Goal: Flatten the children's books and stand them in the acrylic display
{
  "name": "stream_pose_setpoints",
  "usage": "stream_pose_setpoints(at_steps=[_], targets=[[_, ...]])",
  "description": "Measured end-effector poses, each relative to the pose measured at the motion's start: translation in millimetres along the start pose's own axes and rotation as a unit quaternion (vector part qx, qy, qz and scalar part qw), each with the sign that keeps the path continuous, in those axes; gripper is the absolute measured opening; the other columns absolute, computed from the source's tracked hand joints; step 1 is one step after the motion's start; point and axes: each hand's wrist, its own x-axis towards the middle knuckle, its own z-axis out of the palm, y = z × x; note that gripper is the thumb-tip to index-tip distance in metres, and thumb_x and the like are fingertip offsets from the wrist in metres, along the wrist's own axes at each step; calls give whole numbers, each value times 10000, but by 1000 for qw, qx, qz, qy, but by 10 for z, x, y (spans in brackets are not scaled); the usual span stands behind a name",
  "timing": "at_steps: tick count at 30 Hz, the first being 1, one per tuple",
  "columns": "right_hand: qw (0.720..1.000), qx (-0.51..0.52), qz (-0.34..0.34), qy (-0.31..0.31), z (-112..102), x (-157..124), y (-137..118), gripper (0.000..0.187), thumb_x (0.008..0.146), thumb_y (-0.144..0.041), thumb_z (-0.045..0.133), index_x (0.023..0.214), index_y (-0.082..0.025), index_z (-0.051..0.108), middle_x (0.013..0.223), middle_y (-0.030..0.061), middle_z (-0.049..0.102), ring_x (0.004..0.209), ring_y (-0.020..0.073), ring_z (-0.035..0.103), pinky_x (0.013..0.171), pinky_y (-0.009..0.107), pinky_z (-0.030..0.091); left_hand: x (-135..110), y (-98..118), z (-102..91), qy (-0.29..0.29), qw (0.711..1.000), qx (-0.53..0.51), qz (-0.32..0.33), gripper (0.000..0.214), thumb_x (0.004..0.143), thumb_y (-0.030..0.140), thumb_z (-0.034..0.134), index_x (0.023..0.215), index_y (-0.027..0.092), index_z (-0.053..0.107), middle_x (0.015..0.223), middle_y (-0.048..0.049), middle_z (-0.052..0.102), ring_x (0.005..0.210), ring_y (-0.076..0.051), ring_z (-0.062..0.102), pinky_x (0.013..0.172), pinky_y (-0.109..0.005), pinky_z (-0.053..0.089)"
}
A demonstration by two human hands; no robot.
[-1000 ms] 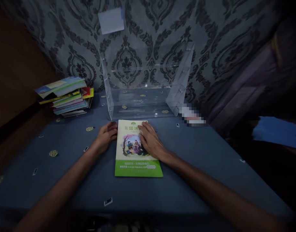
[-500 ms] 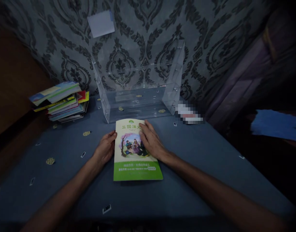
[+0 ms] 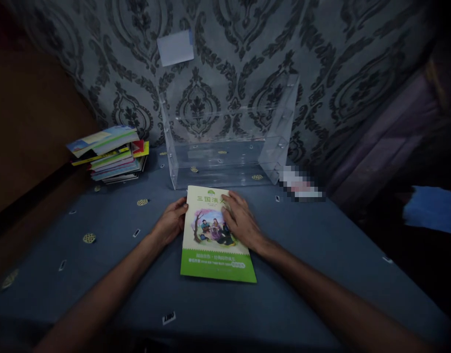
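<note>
A book (image 3: 210, 264) with a cream and green cover and a picture of seated figures under a tree is in front of me, its title end away from me. At its left edge, my left hand (image 3: 172, 220) is closed, thumb on the edge and fingers partly hidden behind. My right hand (image 3: 242, 220) holds the upper right side, with fingers over the cover and hiding part of the title. Beyond the book stands a clear acrylic rack (image 3: 225, 179) with tiers.
On the left, several books (image 3: 115, 162) lie in an uneven stack. A pixelated object (image 3: 302, 185) is right of the rack. Patterned wallpaper (image 3: 232, 63) with a pale card (image 3: 175, 48) rises behind the blue-grey tablecloth (image 3: 313, 274). Purple fabric (image 3: 380, 142) hangs at the right.
The whole scene sits a little farther right and lower in view, as the camera has turned. Both hands keep their hold on the book, which barely tilts.
</note>
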Motion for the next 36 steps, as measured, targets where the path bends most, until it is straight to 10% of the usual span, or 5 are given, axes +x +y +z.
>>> stream_pose_setpoints(at_steps=[10,14,18,24,36], targets=[[979,2,-171,-114,-46,385,-354,499,911,-123,401,1390,-197,521,1384,107,587,1356,274,455,1103,525,397,34,66,-164,-26,973,224,39,450,751,256,710,1177,131,639,781,-44,713,619,-163,645,560,-238,507],[970,50,-179,-154,134,631,-452,522,912,-109,394,1421,-192,477,1374,118,591,1295,257,513,1072,514,427,51,152,-274,-10,900,410,148,280,756,204,681,1034,181,713,606,5,619,555,-162,567,591,-251,487],[972,93,-155,-151,256,704,-434,519,906,-85,378,1407,-177,478,1293,116,648,1223,241,567,1043,488,454,65,234,-329,21,819,498,284,255,767,141,641,977,234,751,854,-51,668,836,-225,596,875,-313,471],[972,115,-140,-148,283,681,-378,539,899,-91,380,1431,-167,425,1340,104,628,1266,255,536,1064,502,432,77,266,-381,-33,770,569,285,259,833,163,546,965,227,759,889,-72,627,907,-247,556,967,-386,431],[974,72,-162,-143,317,673,-420,474,893,-78,411,1345,-167,524,1258,92,664,1174,261,568,1021,471,465,-916,141,-463,-154,676,664,281,448,905,99,453,1280,268,633,1174,-87,676,1072,-243,618,996,-453,466]])
